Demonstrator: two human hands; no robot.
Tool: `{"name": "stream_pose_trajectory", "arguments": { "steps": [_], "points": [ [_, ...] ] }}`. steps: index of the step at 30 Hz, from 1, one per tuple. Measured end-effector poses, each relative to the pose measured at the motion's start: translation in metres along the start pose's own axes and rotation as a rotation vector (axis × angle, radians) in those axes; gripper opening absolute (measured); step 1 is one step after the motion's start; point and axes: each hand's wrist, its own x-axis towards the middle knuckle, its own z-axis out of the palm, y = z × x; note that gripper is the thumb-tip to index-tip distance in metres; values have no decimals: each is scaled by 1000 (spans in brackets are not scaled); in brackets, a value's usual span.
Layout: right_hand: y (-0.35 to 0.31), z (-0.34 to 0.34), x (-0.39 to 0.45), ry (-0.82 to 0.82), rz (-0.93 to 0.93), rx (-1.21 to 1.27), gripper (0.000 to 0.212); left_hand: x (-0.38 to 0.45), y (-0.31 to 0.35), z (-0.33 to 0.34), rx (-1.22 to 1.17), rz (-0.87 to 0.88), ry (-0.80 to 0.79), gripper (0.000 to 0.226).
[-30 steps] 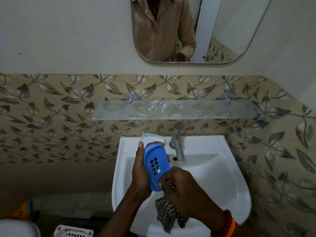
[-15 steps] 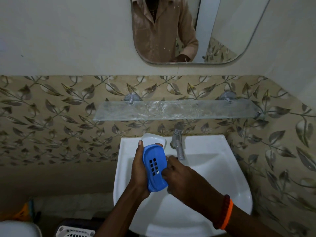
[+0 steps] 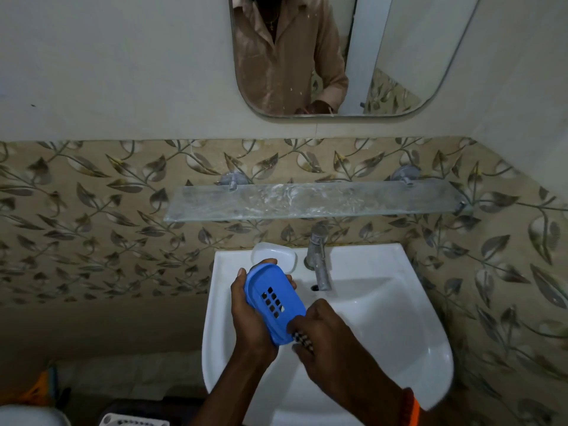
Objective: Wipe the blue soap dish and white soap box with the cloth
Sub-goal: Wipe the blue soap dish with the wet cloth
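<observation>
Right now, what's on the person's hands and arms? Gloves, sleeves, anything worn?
Both hands are bare, no gloves. The left hand and its forearm show no sleeve or jewellery. The right hand has a red-and-orange band at the wrist; no sleeve in view.

Cloth mostly hidden in right hand, only a checked bit shows. White soap box partly behind blue soap dish; basket cut off at btm edge.

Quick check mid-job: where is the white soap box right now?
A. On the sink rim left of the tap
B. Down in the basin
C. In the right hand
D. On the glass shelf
A: the white oval plastic soap box sits on the white ceramic sink's rim, left of the metal tap.
</observation>
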Motion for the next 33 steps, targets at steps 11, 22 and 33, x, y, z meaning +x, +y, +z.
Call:
{"name": "stream_pose_trajectory", "arguments": {
  "steps": [11, 22, 33],
  "points": [
    [18, -40, 15, -107, -402, -367, 16, -5, 23, -13, 22, -135, -181, 72],
    [28, -86, 34, -230, -769, -681, 5, 3, 61, 2, 163, -963, -612, 83],
    [42, -71, 39, 16, -305, -266, 26, -7, 44, -4, 282, -656, -346, 76]
  ]
}}
